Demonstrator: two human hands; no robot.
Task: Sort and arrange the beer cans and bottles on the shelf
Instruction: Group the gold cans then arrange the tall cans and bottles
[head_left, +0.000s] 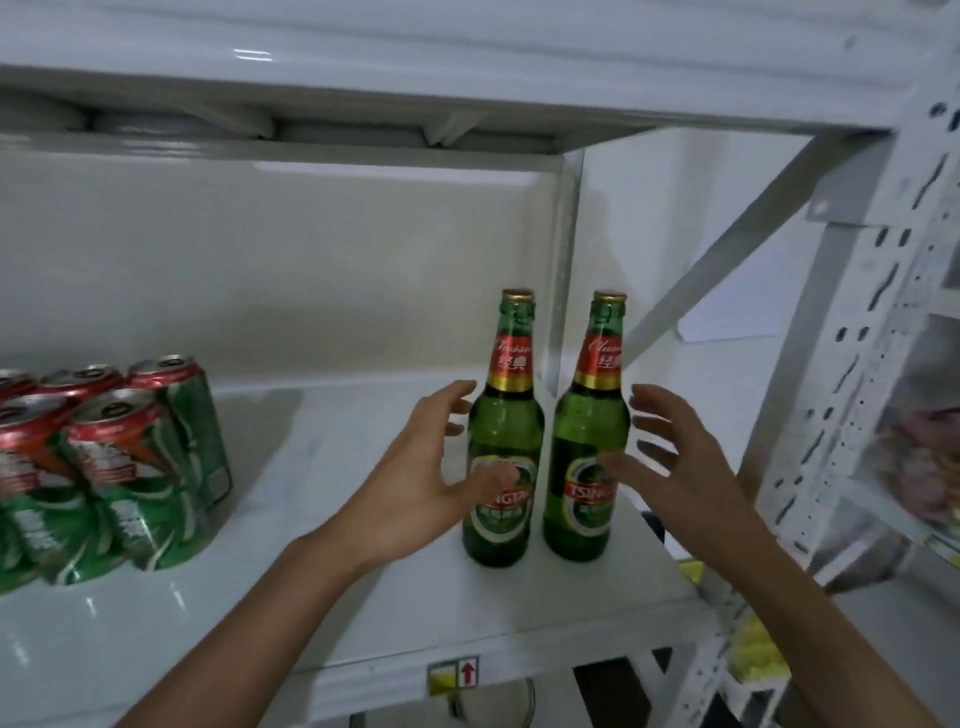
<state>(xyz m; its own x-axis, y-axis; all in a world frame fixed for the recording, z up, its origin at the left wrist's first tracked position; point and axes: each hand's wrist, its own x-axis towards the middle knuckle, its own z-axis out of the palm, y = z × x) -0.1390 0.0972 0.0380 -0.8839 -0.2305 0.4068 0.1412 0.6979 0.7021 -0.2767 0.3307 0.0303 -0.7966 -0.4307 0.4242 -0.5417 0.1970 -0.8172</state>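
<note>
1. Head view: two green beer bottles stand upright on the white shelf (363, 613), side by side toward its right end, with a narrow gap between them.
2. The left bottle (503, 457) and the right bottle (587, 467) both keep their gold caps on and show red neck labels.
3. The left hand (415, 488) is spread open, its thumb lying across the front label of the left bottle and its fingers curved past the bottle's left side; it is not closed around the glass.
4. The right hand (670, 467) is also open with fingers splayed, its thumb at the label of the right bottle, gripping nothing.
5. A cluster of red-and-green cans (119, 467) stands packed together at the shelf's left end, well apart from the bottles.
6. Between cans and bottles lies a wide bare stretch of shelf.
7. The right bottle stands near the shelf's right edge, close to the perforated upright post (852, 364) and a slanted brace (737, 249).
8. Bare shelf also runs from the bottles' bases to the front lip.
</note>
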